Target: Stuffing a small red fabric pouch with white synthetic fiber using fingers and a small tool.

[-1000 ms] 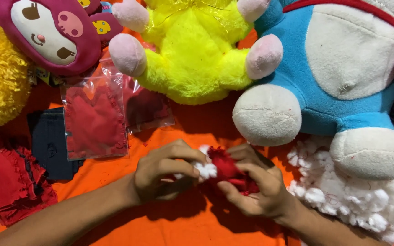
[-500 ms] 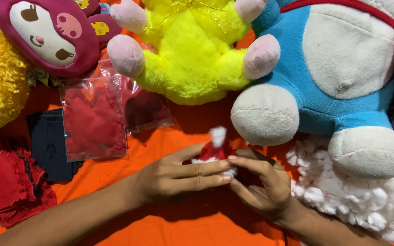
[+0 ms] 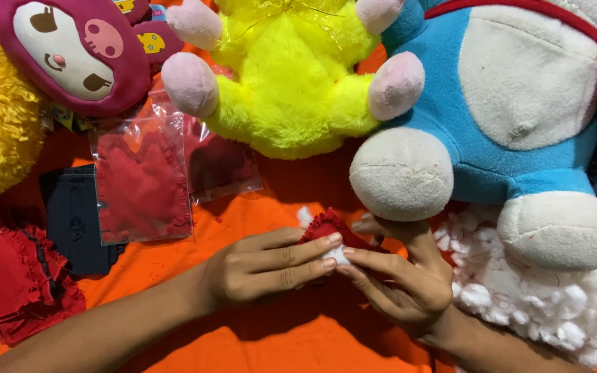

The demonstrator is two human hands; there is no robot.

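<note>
Red felt, stitched into a small pouch with a frayed edge, sits between the person's two hands at the middle of the orange cloth that covers the surface. The left hand lies flat with its fingers stretched toward the pouch, the fingertips pressing a tuft of white stuffing at the pouch's lower edge; its grip is closed lightly on pouch and stuffing together. The right hand meets it from the other side, fingers pinched on the same tuft and thumb up against the pouch, so its grip is closed on it too. Another bit of white stuffing pokes out at the pouch's top left. Just right of the hands lies a heap of white stuffing, under the foot of a blue and white plush toy. A yellow plush toy sits beyond the hands, with a maroon plush face to its left. Clear bags holding red felt pieces lie left of the pouch, well apart from it.
</note>
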